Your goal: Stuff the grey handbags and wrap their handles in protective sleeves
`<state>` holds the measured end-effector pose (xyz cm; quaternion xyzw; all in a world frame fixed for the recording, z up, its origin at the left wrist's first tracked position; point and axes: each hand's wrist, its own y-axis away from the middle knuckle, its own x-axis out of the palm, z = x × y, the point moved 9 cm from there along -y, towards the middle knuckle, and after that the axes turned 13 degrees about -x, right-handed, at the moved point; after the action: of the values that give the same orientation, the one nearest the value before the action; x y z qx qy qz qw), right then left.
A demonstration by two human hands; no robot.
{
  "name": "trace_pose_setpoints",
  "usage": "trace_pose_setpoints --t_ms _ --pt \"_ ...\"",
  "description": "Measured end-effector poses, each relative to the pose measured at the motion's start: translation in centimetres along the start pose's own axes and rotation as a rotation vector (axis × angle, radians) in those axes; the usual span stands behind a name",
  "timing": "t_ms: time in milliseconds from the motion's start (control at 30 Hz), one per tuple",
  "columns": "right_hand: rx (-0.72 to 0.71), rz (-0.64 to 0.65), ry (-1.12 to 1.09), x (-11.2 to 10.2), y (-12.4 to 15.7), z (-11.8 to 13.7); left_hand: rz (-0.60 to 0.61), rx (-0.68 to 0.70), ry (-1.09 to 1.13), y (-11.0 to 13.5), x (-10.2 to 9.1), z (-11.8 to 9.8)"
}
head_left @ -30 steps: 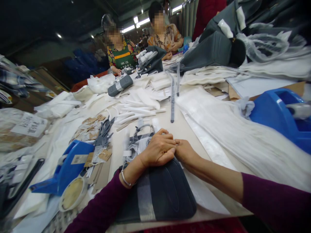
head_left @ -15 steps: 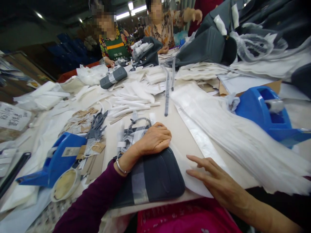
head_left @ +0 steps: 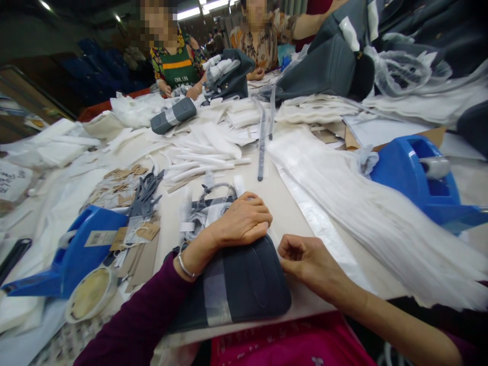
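Note:
A dark navy handbag (head_left: 255,279) lies on the table in front of me, with a band of clear tape (head_left: 217,295) across its body. My left hand (head_left: 244,218) presses on its upper part, fingers curled over the far edge. Beside the bag's right side, my right hand (head_left: 301,256) is closed in a pinch; whatever is between the fingertips is hidden. Past my left wrist, clear-wrapped straps and a ring-shaped handle (head_left: 221,190) stick out from the bag.
Blue tape dispensers stand left (head_left: 82,249) and right (head_left: 415,178). White foam sheets (head_left: 343,198) spread along the right. Left are tags (head_left: 147,231), dark straps (head_left: 147,190) and a round tub (head_left: 91,292). Two people sit across, near more dark bags (head_left: 324,66).
My right hand has gone from spread fingers to a pinch and moved left to the bag's side. The white sheet under it no longer shows there. My left hand stays on the bag.

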<state>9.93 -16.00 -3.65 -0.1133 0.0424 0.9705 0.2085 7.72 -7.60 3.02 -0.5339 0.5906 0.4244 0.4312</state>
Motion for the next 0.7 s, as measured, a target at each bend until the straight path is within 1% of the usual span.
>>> trace_pose_setpoints --t_ms 67,133,167,233,300,367,433,467,533,700 --pt "-0.041 -0.02 -0.117 0.7 -1.0 1.2 -0.003 -0.004 -0.003 -0.1 0.0 0.0" --pt "-0.071 -0.075 -0.182 0.7 -1.5 1.9 -0.006 -0.005 -0.003 -0.1 0.0 0.0" --pt "-0.075 -0.078 -0.194 0.7 -1.4 2.0 -0.007 -0.005 -0.004 0.0 0.0 0.0" --pt "-0.077 -0.015 -0.196 0.6 -0.7 1.8 -0.014 -0.008 -0.014 0.0 0.0 0.0" --pt "-0.108 0.009 -0.101 -0.3 0.5 1.5 -0.028 -0.015 -0.028 0.0 0.0 0.0" --pt "-0.156 -0.029 0.083 -1.6 1.7 1.2 -0.048 -0.017 -0.041 0.1 -0.1 -0.1" --pt "-0.165 -0.045 0.242 -2.2 2.5 0.8 -0.075 -0.018 -0.051 0.1 0.0 0.0" --pt "-0.152 -0.032 0.281 -2.0 2.7 0.5 -0.089 -0.018 -0.056 0.0 0.0 0.0" --pt "-0.105 -0.019 0.281 -1.4 2.8 0.0 -0.123 -0.02 -0.069 0.0 0.0 0.1" --pt "0.001 -0.058 0.098 0.7 2.3 -0.9 -0.179 -0.005 -0.085 -0.2 0.2 0.1"
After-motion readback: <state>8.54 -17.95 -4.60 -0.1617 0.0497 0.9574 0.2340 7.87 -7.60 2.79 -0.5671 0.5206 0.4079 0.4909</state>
